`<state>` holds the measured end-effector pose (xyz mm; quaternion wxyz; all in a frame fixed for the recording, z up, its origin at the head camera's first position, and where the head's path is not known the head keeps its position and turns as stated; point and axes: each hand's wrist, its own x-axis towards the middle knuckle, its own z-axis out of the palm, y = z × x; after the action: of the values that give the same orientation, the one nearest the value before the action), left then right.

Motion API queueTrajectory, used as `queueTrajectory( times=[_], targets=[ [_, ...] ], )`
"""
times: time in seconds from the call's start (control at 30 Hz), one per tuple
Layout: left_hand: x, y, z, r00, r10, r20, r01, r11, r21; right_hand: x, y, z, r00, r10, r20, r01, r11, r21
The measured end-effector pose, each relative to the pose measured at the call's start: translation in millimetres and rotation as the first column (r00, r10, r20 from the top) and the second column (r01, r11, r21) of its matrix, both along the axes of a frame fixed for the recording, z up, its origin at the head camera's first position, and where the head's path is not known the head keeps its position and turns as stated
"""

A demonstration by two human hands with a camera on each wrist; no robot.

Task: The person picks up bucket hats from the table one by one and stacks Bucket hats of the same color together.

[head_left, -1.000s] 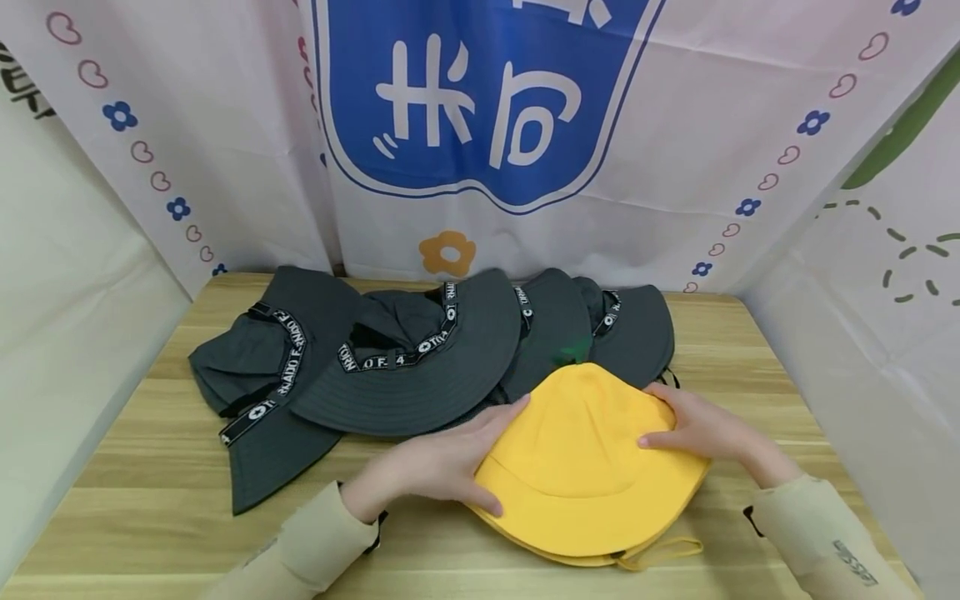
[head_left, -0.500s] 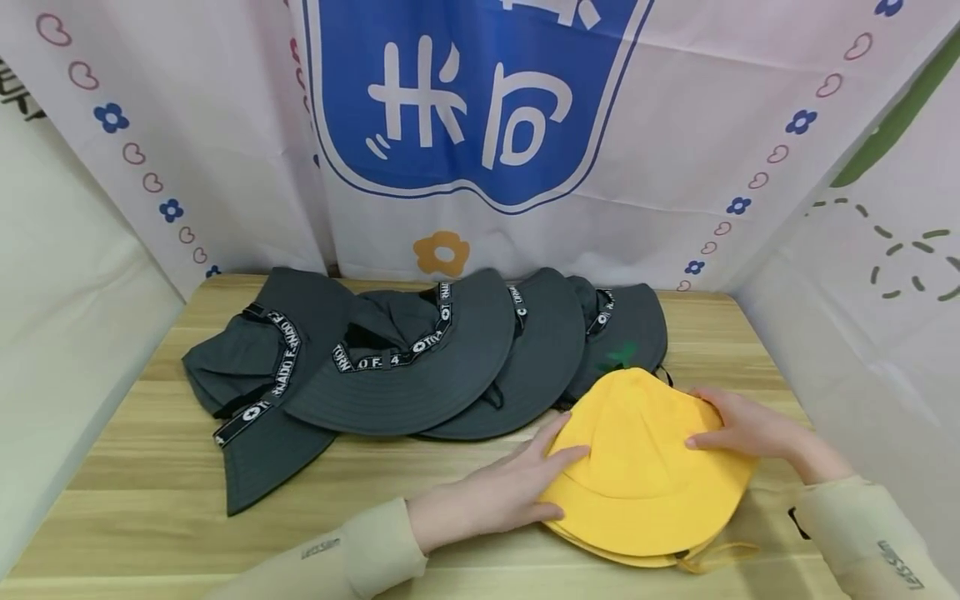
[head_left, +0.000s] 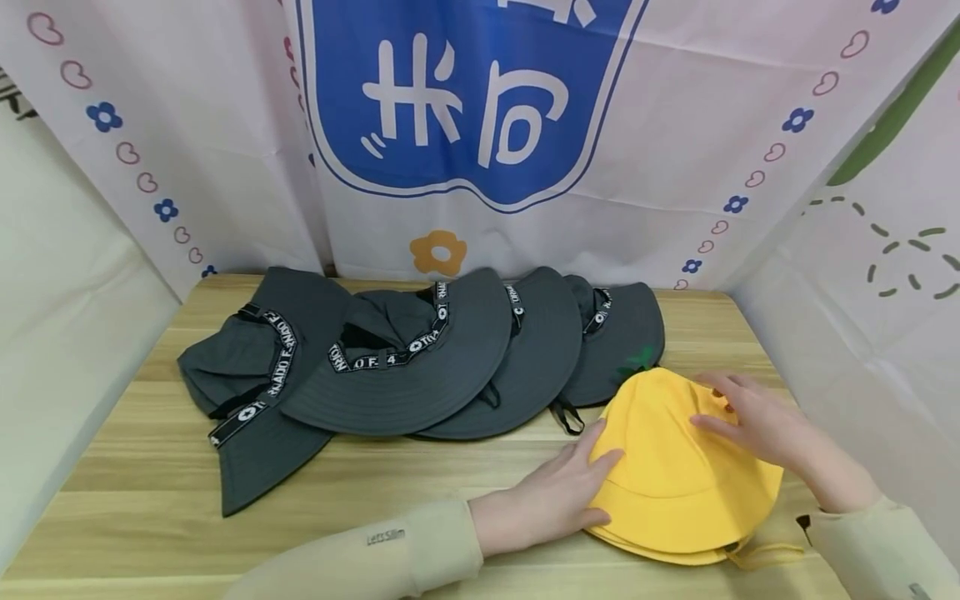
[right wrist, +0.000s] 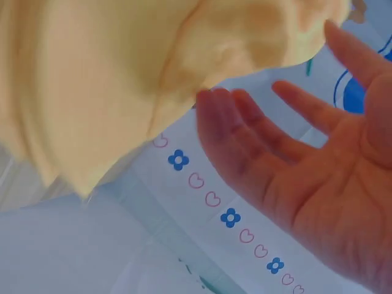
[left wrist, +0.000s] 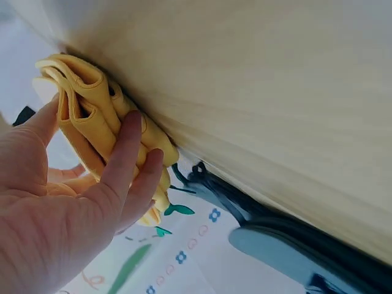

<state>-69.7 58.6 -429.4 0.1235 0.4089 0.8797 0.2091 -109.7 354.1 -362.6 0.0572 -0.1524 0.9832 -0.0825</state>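
Hats (head_left: 678, 492) in yellow, layered together, have slid right along the bench (head_left: 360, 483), baring the black cord loop (head_left: 567, 415) by the dark hats (head_left: 405, 408)! The two groups look nearly separate now. Left hand (head_left: 547, 504) presses the yellow side, fingers spread, clutching nothing; right hand (head_left: 765, 425) has slackened, fingers loosely bent at the far side, contact hard to tell.
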Motion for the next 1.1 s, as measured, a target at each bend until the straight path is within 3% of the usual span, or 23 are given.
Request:
queueTrajectory(
  times=[0.17, 0.43, 0.53, 0.9, 1.03, 1.1],
  targets=[
    [-1.1, 20.0, -0.4, 0.998, -0.001, -0.065, -0.003, 0.998, -0.064, 3.0, -9.7, 0.3, 0.980, -0.040, 0.194, 0.037, 0.999, 0.022],
    [-5.0, 47.0, -4.7, 0.977, -0.014, -0.213, -0.011, 0.994, -0.113, -6.4, -1.8, -9.5, 0.974, -0.062, 0.216, 0.042, 0.994, 0.096],
    [-8.1, 54.2, -6.3, 0.972, -0.008, -0.235, -0.020, 0.993, -0.113, -10.8, 2.4, -11.2, 0.964, -0.078, 0.256, 0.054, 0.994, 0.100],
    [-21.0, 77.0, -7.9, 0.969, 0.033, -0.246, -0.056, 0.995, -0.088, -30.1, 20.0, -18.9, 0.965, -0.054, 0.256, 0.039, 0.997, 0.063],
    [-28.7, 83.4, -9.0, 0.978, 0.058, -0.200, -0.076, 0.994, -0.081, -40.3, 24.5, -17.6, 0.952, -0.076, 0.295, 0.054, 0.995, 0.085],
    [-32.4, 85.7, -9.2, 0.986, 0.082, -0.143, -0.093, 0.993, -0.073, -44.8, 25.8, -16.4, 0.947, -0.079, 0.312, 0.051, 0.994, 0.096]
  ],
)
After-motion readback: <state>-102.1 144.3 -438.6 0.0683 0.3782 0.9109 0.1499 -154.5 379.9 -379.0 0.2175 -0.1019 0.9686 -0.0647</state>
